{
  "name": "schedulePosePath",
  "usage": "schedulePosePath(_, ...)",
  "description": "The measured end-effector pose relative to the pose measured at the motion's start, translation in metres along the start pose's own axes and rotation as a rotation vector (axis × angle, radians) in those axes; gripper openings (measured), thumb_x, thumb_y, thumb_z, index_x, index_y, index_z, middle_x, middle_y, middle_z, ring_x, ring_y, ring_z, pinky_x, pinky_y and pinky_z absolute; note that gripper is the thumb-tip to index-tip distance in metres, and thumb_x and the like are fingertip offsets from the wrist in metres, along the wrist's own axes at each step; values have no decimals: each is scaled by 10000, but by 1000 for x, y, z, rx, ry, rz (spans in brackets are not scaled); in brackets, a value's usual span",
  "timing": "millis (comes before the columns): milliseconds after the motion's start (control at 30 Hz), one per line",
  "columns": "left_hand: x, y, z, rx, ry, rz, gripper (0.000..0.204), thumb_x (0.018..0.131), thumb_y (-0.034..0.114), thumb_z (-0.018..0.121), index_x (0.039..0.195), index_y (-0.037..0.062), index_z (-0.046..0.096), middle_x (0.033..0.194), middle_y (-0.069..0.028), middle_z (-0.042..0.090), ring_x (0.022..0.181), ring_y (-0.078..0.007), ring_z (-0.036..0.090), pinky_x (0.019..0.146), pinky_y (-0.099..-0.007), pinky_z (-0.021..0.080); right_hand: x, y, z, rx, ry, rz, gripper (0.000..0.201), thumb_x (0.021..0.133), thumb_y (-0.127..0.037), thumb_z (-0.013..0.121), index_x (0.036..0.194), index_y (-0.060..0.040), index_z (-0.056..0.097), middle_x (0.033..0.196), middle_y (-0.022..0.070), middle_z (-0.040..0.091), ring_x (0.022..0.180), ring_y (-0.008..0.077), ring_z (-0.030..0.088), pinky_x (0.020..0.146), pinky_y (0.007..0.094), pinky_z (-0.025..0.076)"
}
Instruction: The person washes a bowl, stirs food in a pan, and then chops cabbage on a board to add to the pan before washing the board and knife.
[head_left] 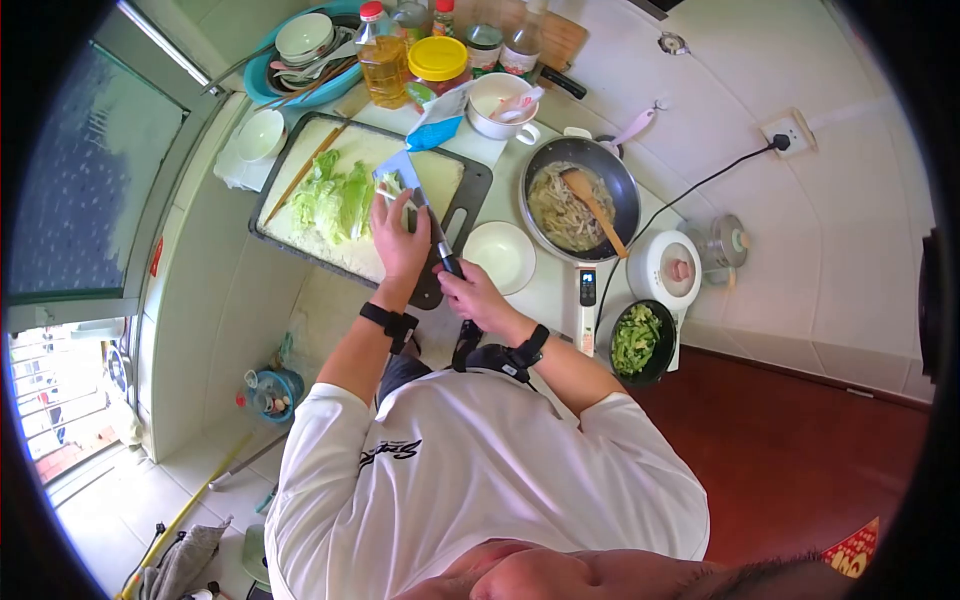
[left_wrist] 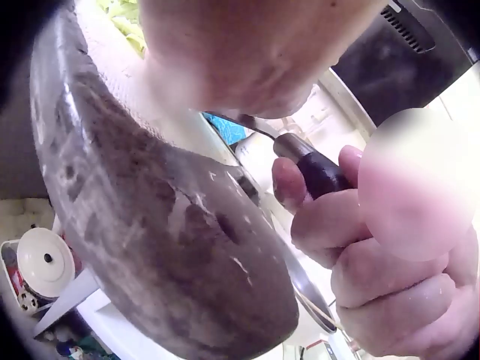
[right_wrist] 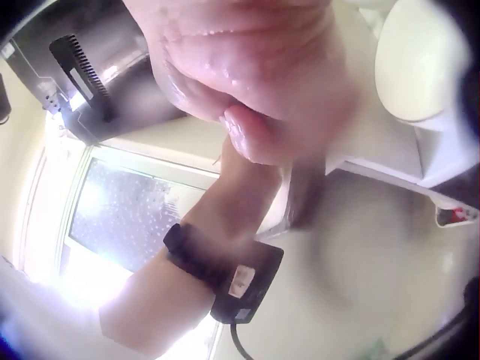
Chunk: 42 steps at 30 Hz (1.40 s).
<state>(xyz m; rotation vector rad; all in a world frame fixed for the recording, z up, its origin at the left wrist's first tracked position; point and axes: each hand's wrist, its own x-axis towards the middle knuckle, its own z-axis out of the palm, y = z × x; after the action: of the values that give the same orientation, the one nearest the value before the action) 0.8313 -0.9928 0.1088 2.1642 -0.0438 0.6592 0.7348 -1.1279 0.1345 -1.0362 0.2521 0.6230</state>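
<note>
Two hands are at work. The left grip (head_left: 400, 238) is narrow, its fingers closed on one cabbage piece (head_left: 393, 184) just beside the blade. The right grip (head_left: 476, 300) is wrapped around the black handle of one knife (head_left: 418, 182), whose broad blade reaches away from it, past the fingers of the left grip. Each wrist carries one black band.

Under the left grip lies one cutting board (head_left: 480, 184) with a grey speckled edge and a pale surface. One heap of cut cabbage (head_left: 335, 203) sits on it, left of the left grip; the number of strips cannot be told. Farther left, one thin wooden stick (head_left: 296, 184) lies along the board.

Just beside the right grip, on its far right side, one white bowl (head_left: 500, 258) rests on the counter. Farther right come one large pan (head_left: 625, 190) of cooked strips with one wooden spatula (head_left: 592, 205) in it, one white lidded appliance (head_left: 660, 265) and one small dark pan (head_left: 660, 366) of green vegetables.

Well beyond the left grip stand one two-handled white pot (head_left: 490, 122), one yellow-lidded jar (head_left: 438, 60), one red-capped oil bottle (head_left: 384, 70) and one blue basin (head_left: 258, 78) with stacked dishes.
</note>
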Motion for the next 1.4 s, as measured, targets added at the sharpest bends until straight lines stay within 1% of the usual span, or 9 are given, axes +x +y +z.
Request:
schedulePosePath(367, 4, 60, 21, 105, -221, 330, 300, 759, 74, 654, 1056, 92, 696, 1332, -220, 503, 1232, -467, 452, 1020, -502, 408, -35, -7, -30, 264, 22, -5, 223, 981, -201, 543, 1169, -84, 518, 739, -40, 419, 493, 40, 338, 391, 197, 229)
schedulePosePath(533, 2, 118, 91, -114, -339, 507, 314, 731, 56, 625, 1036, 60, 699, 1311, -249, 504, 1190, -487, 472, 1016, -517, 409, -76, -27, -67, 313, 233, -220, 255, 978, -182, 535, 1197, -61, 483, 731, -35, 417, 472, 41, 325, 383, 196, 219)
schedulePosePath(700, -32, 154, 179, -287, -485, 505, 311, 791, 55, 602, 1090, 72, 687, 1331, -262, 483, 1233, -449, 460, 1046, -491, 389, -110, -42, -123, 348, 455, -299, 219, 961, -159, 549, 1156, -68, 503, 707, -43, 427, 455, 35, 319, 372, 204, 212)
schedulePosePath(900, -65, 121, 239, -166, -731, 415, 368, 862, 98, 558, 1219, 131, 645, 1425, -281, 396, 1300, -448, 405, 1083, -460, 362, -144, -33, -159, 290, 578, -251, 185, 941, -143, 556, 1101, -55, 524, 692, -50, 429, 446, 30, 317, 377, 203, 208)
schedulePosePath(1000, -53, 120, 238, -52, -827, 427, 367, 900, 130, 519, 1241, 177, 648, 1476, -254, 363, 1339, -423, 383, 1096, -437, 359, -154, -29, -163, 298, 668, -232, 187, 938, -133, 563, 1100, -44, 535, 675, -54, 426, 445, 29, 317, 378, 206, 208)
schedulePosePath(1200, -13, 128, 217, -227, -691, 194, 303, 901, 113, 515, 1147, 126, 691, 1208, -206, 626, 1120, -350, 603, 961, -412, 486, -168, -36, -156, 209, 709, -368, 201, 931, -121, 580, 1106, -27, 550, 645, -54, 437, 451, 36, 356, 385, 218, 243)
schedulePosePath(1267, -2, 135, 197, -227, -602, 268, 300, 908, 110, 523, 1162, 110, 683, 1076, -182, 686, 956, -293, 681, 849, -360, 528, -169, -39, -149, -58, 850, -398, 209, 931, -122, 584, 1106, -9, 561, 645, -55, 457, 480, 50, 409, 425, 228, 300)
schedulePosePath(1333, 12, 150, 163, -339, -640, -16, 286, 918, 114, 538, 1164, 105, 683, 996, -167, 699, 837, -208, 681, 758, -299, 514, -166, -28, -154, -302, 881, -417, 235, 931, -152, 592, 1122, -16, 575, 632, 12, 524, 532, 117, 518, 492, 273, 391)
schedulePosePath(1400, 27, 134, 138, -429, -538, 6, 282, 934, 96, 535, 1180, 76, 671, 989, -136, 704, 791, -139, 638, 705, -270, 485, -163, -22, -143, -776, 972, -637, 247, 929, -168, 592, 1143, -44, 581, 654, 101, 574, 607, 213, 608, 548, 319, 439)
